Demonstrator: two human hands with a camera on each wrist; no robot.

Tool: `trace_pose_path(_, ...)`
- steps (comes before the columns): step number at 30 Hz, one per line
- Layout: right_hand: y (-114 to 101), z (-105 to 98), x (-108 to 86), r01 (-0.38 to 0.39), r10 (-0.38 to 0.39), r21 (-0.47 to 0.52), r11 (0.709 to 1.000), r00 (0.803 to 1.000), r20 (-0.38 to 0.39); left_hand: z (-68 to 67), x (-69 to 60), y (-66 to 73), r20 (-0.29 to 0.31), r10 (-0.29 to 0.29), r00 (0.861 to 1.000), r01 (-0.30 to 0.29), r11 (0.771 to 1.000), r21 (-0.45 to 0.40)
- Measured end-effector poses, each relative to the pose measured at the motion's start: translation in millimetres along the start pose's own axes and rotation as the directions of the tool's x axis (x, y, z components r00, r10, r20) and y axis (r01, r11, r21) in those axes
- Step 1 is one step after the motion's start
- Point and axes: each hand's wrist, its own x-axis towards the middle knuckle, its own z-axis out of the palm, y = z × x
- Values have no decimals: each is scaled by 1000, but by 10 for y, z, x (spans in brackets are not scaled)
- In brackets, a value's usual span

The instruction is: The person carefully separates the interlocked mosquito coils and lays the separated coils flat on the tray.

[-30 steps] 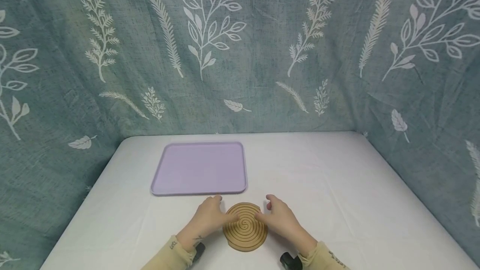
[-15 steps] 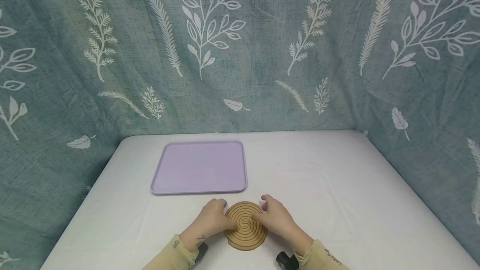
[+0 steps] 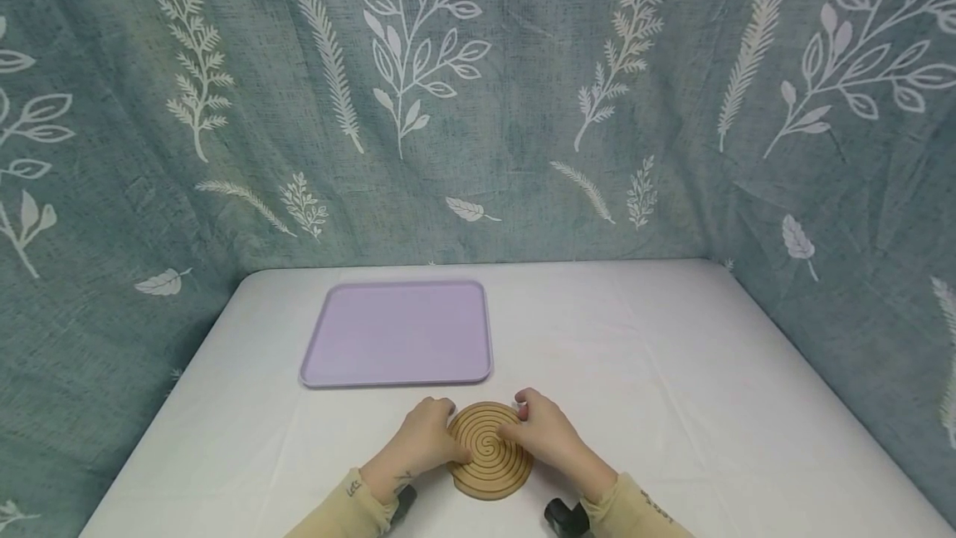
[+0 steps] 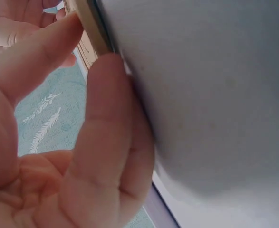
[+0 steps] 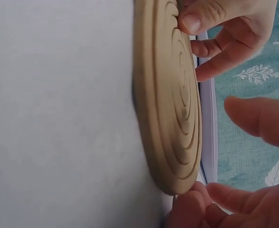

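A round tan trivet (image 3: 489, 459) with spiral grooves lies flat on the white table near its front edge, a hand on either side. My left hand (image 3: 418, 442) pinches its left edge. In the left wrist view the thumb (image 4: 58, 40) touches the top face and a fingertip (image 4: 107, 66) meets the rim. At the right edge is my right hand (image 3: 551, 434). The right wrist view has its fingers (image 5: 189, 206) at the rim of the trivet (image 5: 165, 114), while its thumb (image 5: 253, 114) stays apart from the top face.
Behind the hands, left of centre, a lilac rectangular tray (image 3: 399, 335) lies on the white-covered table (image 3: 620, 339). Green cloth (image 3: 523, 106) with white leaf prints hangs at the back and both sides.
Both hands have moved inward against the trivet, the left to the right and the right to the left. The left hand has taken hold of its edge. The trivet has barely moved.
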Motion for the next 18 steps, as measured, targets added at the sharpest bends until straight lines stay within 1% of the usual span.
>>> trace_pose_path(5,13,6,36,-23,22,45,999,1000,16,-1,-7,14,-3,1,1000,-1,1000,6)
trace_pose_path(10,9,6,50,-34,31,93,995,999,30,4,-8,15,-3,-16,1000,16,1000,6)
trace_pose_path(15,9,18,59,-27,23,131,991,999,33,5,-4,15,0,-34,999,34,999,-5)
trace_pose_path(18,9,25,64,-20,15,152,988,999,35,4,-2,9,3,-34,999,34,999,-13)
